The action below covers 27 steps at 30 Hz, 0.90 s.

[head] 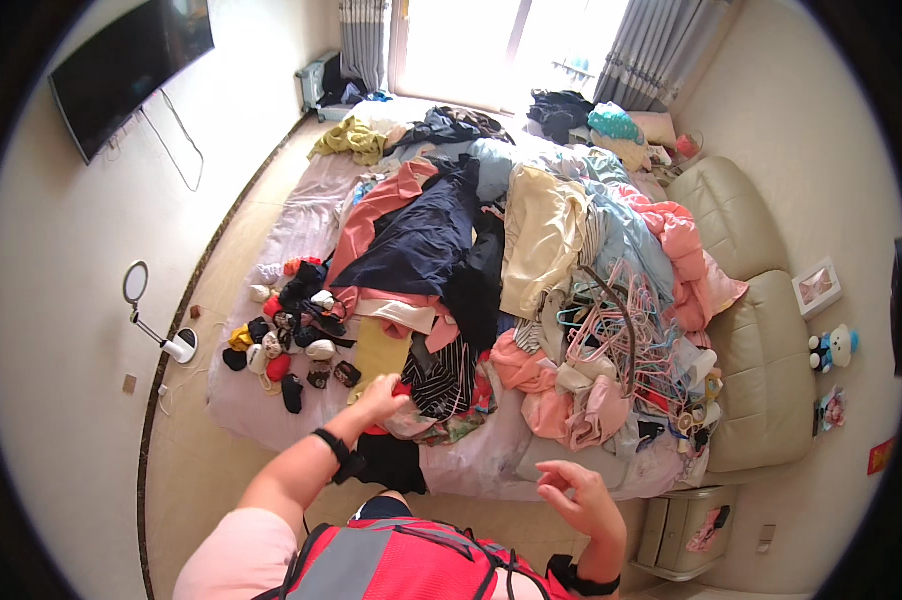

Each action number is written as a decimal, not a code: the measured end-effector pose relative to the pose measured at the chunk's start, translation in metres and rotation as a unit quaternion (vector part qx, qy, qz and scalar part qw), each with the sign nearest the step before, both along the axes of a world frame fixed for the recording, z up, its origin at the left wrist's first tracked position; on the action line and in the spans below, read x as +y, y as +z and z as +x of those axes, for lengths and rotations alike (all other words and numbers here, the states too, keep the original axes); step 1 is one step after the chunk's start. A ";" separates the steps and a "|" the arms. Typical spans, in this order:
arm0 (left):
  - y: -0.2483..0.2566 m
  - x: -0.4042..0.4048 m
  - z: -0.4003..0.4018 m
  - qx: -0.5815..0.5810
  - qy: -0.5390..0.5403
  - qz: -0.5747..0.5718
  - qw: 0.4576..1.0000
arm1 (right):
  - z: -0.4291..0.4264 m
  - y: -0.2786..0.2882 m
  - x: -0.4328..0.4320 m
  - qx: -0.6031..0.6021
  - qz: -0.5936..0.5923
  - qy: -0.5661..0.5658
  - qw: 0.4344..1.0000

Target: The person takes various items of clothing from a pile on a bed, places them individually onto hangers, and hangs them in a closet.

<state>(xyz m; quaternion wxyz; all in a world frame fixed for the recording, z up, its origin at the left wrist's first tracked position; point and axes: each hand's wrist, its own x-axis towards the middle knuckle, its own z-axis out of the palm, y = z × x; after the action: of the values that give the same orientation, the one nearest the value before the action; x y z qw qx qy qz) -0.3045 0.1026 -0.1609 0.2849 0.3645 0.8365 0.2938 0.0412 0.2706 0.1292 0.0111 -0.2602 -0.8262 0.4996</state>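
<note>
My left hand [382, 399] is over the near edge of the bed, at a yellow cloth [382, 349] and a red one; whether its fingers grip anything cannot be told. Beside it lie a black-and-white striped garment [439, 379] and a floral cloth [451, 431]. My right hand [574, 491] hovers before the bed's near edge with fingers curved and apart, holding nothing. Beyond it are pink garments [593, 412] and a tangled heap of clothes hangers [631, 322]. Rolled socks or small balled garments [278, 367] lie to the left. A navy garment [421, 240] and a cream garment [537, 232] are spread mid-bed.
A beige leather headboard [762, 375] borders the bed at right, above a bedside cabinet [683, 532]. Rolls of tape [691, 420] lie near the hangers. A round mirror on a stand [183, 345] is at left. A black cloth [391, 461] hangs over the near edge.
</note>
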 end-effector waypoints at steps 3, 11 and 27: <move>-0.014 0.053 -0.040 0.075 -0.016 -0.085 0.993 | 0.013 -0.016 0.006 -0.019 -0.013 -0.092 0.995; -0.052 0.179 -0.111 0.115 -0.034 -0.211 0.970 | 0.019 -0.021 0.007 -0.102 -0.058 -0.232 0.966; -0.108 0.261 -0.190 0.204 -0.111 -0.063 0.971 | -0.013 -0.035 0.018 -0.170 -0.043 -0.265 0.948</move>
<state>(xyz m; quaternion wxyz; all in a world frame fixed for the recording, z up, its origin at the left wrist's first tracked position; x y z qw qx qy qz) -0.4942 0.3634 -0.2690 0.1619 0.4888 0.8479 0.1264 0.0283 0.2888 0.0946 -0.0084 -0.5512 -0.6949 0.4617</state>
